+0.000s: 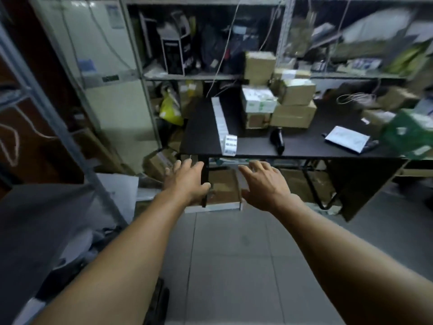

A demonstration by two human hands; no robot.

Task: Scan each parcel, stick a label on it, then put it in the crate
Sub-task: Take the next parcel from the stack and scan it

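Head view: a person's left hand (187, 181) and right hand (264, 184) reach forward, palms down, above the tiled floor (234, 254) short of a black counter (201, 137); the fingers of both are spread apart and hold nothing. On the counter, stacked cardboard parcels (293, 106) stand at the back beside a white box (257, 99). A strip of labels (222, 123) runs to the front edge, a black handheld scanner (277, 139) lies just right of it, and a white mailer bag (346, 138) lies farther right. A blurred green crate (408, 134) sits at the far right edge.
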